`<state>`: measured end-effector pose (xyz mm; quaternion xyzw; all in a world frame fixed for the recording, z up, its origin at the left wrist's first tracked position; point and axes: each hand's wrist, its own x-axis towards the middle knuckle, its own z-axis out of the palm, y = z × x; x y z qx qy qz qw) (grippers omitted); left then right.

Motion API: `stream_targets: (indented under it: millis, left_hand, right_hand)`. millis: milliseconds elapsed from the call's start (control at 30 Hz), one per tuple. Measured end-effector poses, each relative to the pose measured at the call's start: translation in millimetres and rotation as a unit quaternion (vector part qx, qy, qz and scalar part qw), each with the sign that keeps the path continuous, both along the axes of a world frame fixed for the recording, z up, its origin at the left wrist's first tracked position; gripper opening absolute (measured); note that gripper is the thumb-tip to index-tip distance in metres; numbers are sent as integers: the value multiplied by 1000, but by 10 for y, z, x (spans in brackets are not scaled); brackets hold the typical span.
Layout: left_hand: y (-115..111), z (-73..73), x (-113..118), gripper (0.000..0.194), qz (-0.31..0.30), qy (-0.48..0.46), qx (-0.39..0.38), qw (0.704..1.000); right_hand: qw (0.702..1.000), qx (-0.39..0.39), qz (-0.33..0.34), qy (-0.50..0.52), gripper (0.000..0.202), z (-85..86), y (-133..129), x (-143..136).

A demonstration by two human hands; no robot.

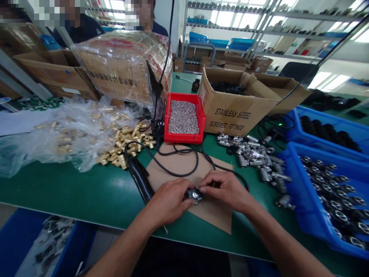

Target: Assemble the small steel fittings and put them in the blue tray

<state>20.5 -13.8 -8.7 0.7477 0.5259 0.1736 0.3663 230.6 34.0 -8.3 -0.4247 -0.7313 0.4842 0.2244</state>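
Note:
Over a flat cardboard sheet (221, 220), my left hand (170, 200) grips a small part with a shiny metal face and dark edges (195, 195). My right hand (226, 189) is closed in a pinch at the right side of that part. Whatever its fingertips hold is too small to make out. Beside my left wrist lies a black corded hand tool (140, 179), seemingly an electric screwdriver, partly hidden by the hand. Its black cable (173, 174) loops across the cardboard.
Behind the cardboard stands a red bin (184, 137) of small screws. Brass fittings (119, 148) spill from plastic bags at left; metal fittings (256, 156) lie at right. Blue bins (296, 184), a carton (233, 115) and a wrapped box (115, 73) surround them. Two people are beyond the table.

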Motion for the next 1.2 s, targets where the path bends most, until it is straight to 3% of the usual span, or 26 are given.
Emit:
stream_targets:
  millis: [267,367,467,567,733,833,933,1000,1033,1100,1200]
  left_hand:
    - [-8,-4,-4,21,-3,-4,-4,1000]
    - [-3,8,-2,21,-8,-2,-2,1000]
    - [4,10,2,21,-8,-1,-1,1000]
    - [5,-1,4,20,-10,0,0,1000]
    - [-4,-23,0,20,-8,3,-4,1000]
    - [-1,-20,-7,19,-4,4,-10,1000]
    - [10,-13,-7,19,-6,-6,-10,1000]
    - [16,-9,1,20,0,-14,-14,1000]
    - [17,-6,8,20,4,-17,-18,1000]
    - [16,-1,23,20,11,-23,-24,999]
    - [14,6,41,22,16,-27,-30,999]
  right_hand:
    - [999,-31,35,13,9,-78,-77,10]
    - [993,-113,22,29,16,-121,-65,-23]
    - [971,-233,-3,63,24,-157,-72,-78]
    - [950,-294,-41,95,30,-182,-102,-127]
    - [935,-325,-55,132,35,-219,-182,-108]
    - [939,-323,-18,116,36,-195,-125,-42]
    - [968,-237,67,41,36,-87,156,-57]
    - [994,-67,71,-45,31,19,457,-179]
    - [994,41,47,-95,28,76,627,-275]
    - [958,215,-6,-192,26,188,971,-514]
    - [888,302,-38,-344,34,338,1429,-876]
